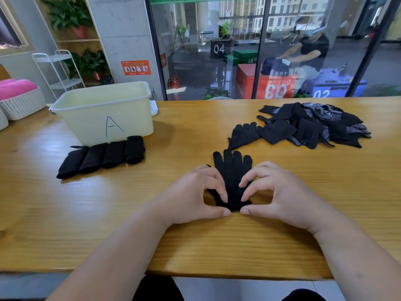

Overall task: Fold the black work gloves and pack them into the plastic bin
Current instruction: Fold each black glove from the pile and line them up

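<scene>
4 rolled black glove bundles (102,156) sit unpacked at 10 o'clock by the pale yellow plastic bin (104,109). The left hand (195,192) and right hand (280,192) have their grip pinched on the flat black knit glove (233,170) at 6 o'clock. The loose black glove pile (312,124) at 2 o'clock is still to go.

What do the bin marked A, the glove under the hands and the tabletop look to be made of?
Pale yellow rectangular bin: likely plastic, smooth, slightly translucent walls. Black glove lying flat: seemingly knitted fabric, matte, fine texture. Long tabletop: wood or wood-look laminate, glossy; grain lines and reflections show.
</scene>
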Action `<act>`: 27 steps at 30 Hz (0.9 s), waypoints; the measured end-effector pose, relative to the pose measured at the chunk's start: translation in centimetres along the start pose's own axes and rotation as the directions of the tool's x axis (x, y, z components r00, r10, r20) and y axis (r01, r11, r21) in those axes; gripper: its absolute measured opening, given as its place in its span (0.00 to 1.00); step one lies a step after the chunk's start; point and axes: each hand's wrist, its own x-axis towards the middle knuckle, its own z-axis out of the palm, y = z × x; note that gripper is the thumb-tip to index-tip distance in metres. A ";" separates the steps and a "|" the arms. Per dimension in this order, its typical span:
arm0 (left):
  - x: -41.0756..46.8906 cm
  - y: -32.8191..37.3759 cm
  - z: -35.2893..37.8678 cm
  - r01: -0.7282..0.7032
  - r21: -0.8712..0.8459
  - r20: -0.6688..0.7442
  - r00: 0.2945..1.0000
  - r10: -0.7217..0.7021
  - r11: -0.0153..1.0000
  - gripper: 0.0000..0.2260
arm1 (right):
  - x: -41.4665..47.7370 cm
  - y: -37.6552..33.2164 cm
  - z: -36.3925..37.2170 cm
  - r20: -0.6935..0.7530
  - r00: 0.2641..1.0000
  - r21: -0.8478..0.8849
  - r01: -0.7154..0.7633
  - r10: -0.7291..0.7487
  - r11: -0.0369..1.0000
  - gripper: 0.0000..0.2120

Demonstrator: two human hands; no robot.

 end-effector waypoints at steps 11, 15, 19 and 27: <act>-0.1 -0.2 0.1 0.021 -0.043 -0.017 1.000 -0.022 0.999 0.04 | 0.0 0.0 0.3 -0.012 1.000 -0.019 0.020 -0.021 1.000 0.12; -0.1 -0.1 -0.1 0.033 -0.012 -0.006 0.999 -0.033 0.999 0.12 | 0.0 0.3 0.6 -0.037 0.999 0.003 0.031 -0.031 1.000 0.06; -0.2 -0.1 -0.1 0.037 0.037 -0.004 0.999 -0.037 0.999 0.16 | -0.1 0.4 0.4 -0.063 0.998 0.099 -0.005 0.011 0.995 0.04; -0.2 -0.4 0.0 -0.031 0.051 -0.087 0.996 0.035 0.998 0.05 | -0.1 0.2 0.4 -0.057 0.997 0.188 -0.047 0.058 0.981 0.05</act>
